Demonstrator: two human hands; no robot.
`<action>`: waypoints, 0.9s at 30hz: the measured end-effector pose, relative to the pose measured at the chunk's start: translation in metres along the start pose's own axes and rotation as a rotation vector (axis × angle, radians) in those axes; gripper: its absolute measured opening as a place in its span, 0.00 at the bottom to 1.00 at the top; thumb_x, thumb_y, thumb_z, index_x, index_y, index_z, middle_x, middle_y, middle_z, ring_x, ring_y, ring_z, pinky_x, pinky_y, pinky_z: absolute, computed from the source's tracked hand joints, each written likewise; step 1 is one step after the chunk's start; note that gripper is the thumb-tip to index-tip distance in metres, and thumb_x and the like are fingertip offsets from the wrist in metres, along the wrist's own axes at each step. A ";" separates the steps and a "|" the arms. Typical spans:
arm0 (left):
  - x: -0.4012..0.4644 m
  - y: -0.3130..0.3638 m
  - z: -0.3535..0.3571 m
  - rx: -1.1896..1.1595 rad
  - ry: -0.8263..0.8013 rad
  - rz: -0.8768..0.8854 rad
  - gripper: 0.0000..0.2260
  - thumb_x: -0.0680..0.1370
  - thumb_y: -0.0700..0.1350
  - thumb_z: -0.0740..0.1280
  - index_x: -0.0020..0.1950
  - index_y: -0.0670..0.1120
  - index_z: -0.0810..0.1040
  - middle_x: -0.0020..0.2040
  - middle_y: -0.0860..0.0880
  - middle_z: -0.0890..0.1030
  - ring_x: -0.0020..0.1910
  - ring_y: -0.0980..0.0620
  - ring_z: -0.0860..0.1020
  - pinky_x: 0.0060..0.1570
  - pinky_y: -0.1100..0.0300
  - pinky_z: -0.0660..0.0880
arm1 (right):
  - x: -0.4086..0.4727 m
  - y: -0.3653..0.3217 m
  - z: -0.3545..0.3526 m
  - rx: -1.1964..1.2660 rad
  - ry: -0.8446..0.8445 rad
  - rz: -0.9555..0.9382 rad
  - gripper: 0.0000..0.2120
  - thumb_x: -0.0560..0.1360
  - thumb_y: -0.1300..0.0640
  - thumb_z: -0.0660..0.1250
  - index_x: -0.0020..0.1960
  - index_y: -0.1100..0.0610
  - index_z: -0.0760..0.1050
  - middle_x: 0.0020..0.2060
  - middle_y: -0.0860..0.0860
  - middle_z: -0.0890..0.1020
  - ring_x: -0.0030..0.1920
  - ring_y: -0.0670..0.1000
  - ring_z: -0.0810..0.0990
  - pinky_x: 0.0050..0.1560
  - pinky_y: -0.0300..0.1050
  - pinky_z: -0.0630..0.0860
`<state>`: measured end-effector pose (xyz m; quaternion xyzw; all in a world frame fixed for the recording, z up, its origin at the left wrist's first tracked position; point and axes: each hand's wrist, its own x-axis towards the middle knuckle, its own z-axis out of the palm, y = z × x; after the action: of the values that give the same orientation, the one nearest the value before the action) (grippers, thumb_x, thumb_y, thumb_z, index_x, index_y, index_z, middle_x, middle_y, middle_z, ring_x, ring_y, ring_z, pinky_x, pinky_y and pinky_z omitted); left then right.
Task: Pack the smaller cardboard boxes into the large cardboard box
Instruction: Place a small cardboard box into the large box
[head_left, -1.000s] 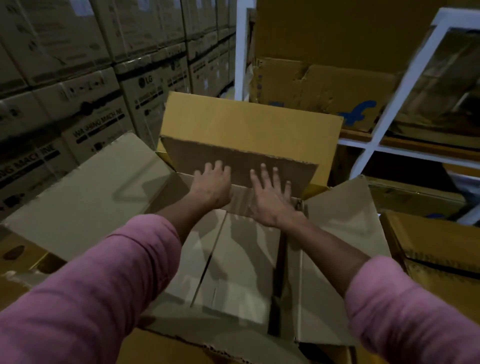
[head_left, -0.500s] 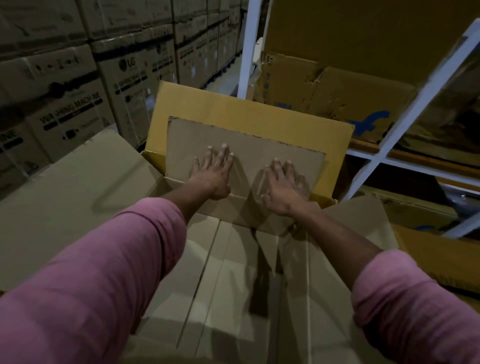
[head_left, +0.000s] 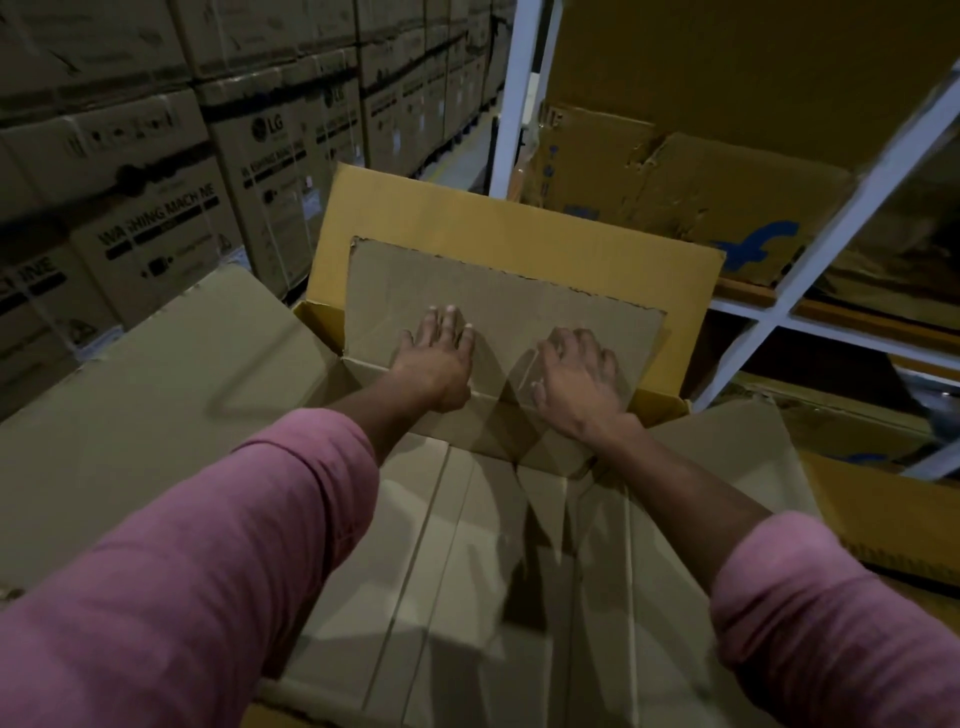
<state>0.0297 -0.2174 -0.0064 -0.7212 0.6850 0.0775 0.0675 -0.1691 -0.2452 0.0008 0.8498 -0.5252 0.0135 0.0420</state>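
Observation:
The large cardboard box (head_left: 332, 322) stands open in front of me, its yellow far flap (head_left: 467, 223) upright and its left flap (head_left: 156, 395) spread outward. Inside lie flattened cardboard pieces (head_left: 467, 561), side by side. Against the yellow far flap leans a brown cardboard flap (head_left: 498, 296). My left hand (head_left: 434, 356) presses flat on that flap with straight fingers. My right hand (head_left: 576, 376) presses on it too, fingers spread. Both forearms in pink sleeves reach forward over the box.
Stacked washing machine cartons (head_left: 156, 218) form a wall on the left. A white metal rack (head_left: 810, 270) with torn cardboard boxes (head_left: 675, 192) stands on the right. Another yellow box (head_left: 883, 509) lies at the right. The right flap (head_left: 727, 457) of the large box spreads outward.
The brown inner flap has been pushed from a forward tilt up against the yellow far flap. Both hands moved forward and up with it, staying flat on it.

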 end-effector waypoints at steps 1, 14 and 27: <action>-0.004 0.003 -0.002 -0.012 -0.024 -0.007 0.39 0.82 0.53 0.62 0.82 0.46 0.38 0.80 0.40 0.33 0.79 0.36 0.35 0.75 0.34 0.45 | -0.002 -0.001 -0.002 -0.002 0.000 -0.004 0.27 0.80 0.46 0.63 0.76 0.55 0.63 0.76 0.59 0.62 0.77 0.64 0.56 0.75 0.69 0.58; -0.066 0.079 -0.042 0.050 0.070 0.069 0.35 0.82 0.56 0.61 0.83 0.45 0.48 0.82 0.41 0.40 0.80 0.36 0.41 0.75 0.31 0.49 | -0.047 0.022 -0.051 0.048 -0.067 -0.038 0.32 0.81 0.40 0.61 0.79 0.53 0.59 0.80 0.59 0.58 0.80 0.64 0.53 0.75 0.70 0.54; -0.128 0.199 -0.049 -0.011 0.236 0.079 0.35 0.81 0.59 0.61 0.82 0.45 0.51 0.83 0.43 0.40 0.80 0.37 0.39 0.74 0.30 0.47 | -0.143 0.127 -0.078 0.138 0.056 0.037 0.36 0.80 0.31 0.50 0.81 0.49 0.55 0.82 0.55 0.52 0.82 0.61 0.46 0.76 0.71 0.46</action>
<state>-0.1748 -0.1131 0.0698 -0.6981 0.7157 -0.0012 -0.0207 -0.3449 -0.1678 0.0766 0.8401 -0.5373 0.0742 -0.0024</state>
